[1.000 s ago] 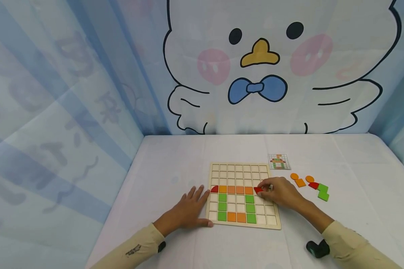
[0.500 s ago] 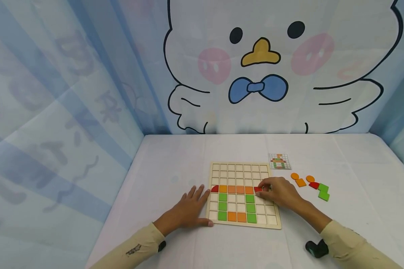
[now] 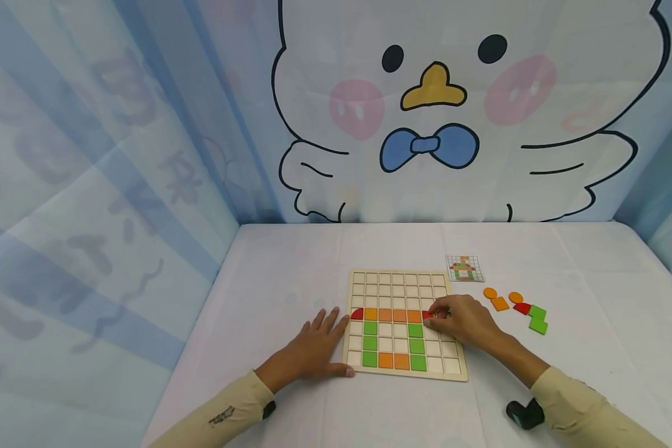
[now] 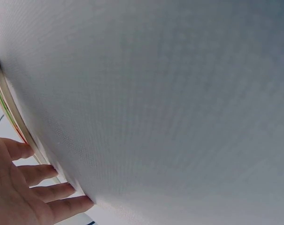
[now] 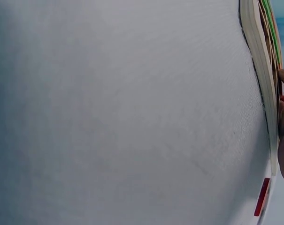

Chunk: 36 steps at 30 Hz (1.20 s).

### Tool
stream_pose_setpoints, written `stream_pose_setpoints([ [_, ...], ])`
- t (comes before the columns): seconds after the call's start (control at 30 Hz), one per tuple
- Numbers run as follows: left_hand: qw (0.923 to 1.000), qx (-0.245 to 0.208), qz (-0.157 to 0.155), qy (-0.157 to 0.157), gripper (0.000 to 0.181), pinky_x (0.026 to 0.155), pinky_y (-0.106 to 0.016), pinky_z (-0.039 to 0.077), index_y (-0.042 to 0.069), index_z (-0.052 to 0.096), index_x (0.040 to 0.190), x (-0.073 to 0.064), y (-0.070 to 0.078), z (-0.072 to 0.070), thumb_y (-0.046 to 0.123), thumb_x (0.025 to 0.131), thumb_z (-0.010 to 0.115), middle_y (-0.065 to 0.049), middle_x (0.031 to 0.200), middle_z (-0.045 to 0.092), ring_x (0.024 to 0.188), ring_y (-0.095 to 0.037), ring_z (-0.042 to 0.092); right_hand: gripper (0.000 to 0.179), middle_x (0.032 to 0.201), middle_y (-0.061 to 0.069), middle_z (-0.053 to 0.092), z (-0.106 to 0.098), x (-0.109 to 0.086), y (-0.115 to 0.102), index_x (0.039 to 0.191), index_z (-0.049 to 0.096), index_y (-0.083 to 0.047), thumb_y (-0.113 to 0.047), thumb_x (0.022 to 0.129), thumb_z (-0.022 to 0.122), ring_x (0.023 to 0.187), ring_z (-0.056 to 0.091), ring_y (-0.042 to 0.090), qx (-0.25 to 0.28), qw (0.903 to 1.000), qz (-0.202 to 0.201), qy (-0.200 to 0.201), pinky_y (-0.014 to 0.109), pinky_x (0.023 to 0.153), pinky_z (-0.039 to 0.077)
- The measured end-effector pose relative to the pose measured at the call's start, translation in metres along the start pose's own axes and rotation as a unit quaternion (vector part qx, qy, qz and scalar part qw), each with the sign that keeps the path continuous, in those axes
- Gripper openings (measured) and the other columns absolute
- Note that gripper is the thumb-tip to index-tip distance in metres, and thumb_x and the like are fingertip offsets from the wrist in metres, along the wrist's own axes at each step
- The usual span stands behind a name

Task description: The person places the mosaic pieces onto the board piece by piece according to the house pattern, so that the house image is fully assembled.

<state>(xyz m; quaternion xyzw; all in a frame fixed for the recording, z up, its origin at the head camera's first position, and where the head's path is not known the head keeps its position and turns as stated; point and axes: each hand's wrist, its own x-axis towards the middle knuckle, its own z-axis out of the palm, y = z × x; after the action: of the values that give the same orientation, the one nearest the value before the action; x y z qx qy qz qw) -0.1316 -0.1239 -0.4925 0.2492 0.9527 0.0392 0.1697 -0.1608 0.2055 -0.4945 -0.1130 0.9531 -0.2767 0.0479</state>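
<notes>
A wooden grid board (image 3: 447, 375) lies on the table, green and orange square tiles filling some cells. At the left end of its orange row sits a red tile (image 3: 357, 314) with one rounded corner. My right hand (image 3: 467, 320) pinches another red tile (image 3: 426, 315) at the right end of that row, and the fingertips partly cover it. Along the board's left side rests my left hand (image 3: 316, 351), fingers spread and fairly straight. The left wrist view shows its fingertips (image 4: 66, 187) at the board's edge.
A small pattern card (image 3: 465, 269) lies behind the board's right corner. To the right are loose pieces: two orange discs (image 3: 490, 292), an orange square (image 3: 499, 303), a red piece (image 3: 522, 308) and two green squares (image 3: 537, 326). A printed curtain (image 3: 425, 186) stands behind the table.
The red tile in my right hand has shifted slightly and now sits more in line with the orange row. My left hand has stayed in place.
</notes>
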Motion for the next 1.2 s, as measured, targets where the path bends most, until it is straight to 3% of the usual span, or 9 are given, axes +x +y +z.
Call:
stream_pose_setpoints([
  [0.8,0.9999,-0.003,-0.01,-0.005,0.108,0.112,-0.058,0.031,0.021,0.019,0.158,0.0,0.001,-0.002,0.078,0.075,0.059,-0.01,0.164,0.017,0.15,-0.039,0.019,0.025,0.072,-0.006,0.056,-0.006,-0.003,-0.003,0.099,0.074,-0.015,-0.031,0.08,0.08,0.066,0.048,0.011,0.005,0.9996,0.008,-0.025,0.023,0.054,0.034],
  [1.2,0.9999,0.0,-0.012,-0.008,0.108,0.113,-0.058,0.031,0.021,0.018,0.158,0.001,0.001,0.0,0.079,0.076,0.057,-0.01,0.165,0.016,0.15,-0.038,0.017,0.031,0.08,-0.011,0.061,-0.025,-0.012,0.018,0.108,0.071,-0.015,-0.03,0.082,0.078,0.074,0.051,0.011,0.016,0.999,-0.031,-0.029,0.022,0.06,0.04],
])
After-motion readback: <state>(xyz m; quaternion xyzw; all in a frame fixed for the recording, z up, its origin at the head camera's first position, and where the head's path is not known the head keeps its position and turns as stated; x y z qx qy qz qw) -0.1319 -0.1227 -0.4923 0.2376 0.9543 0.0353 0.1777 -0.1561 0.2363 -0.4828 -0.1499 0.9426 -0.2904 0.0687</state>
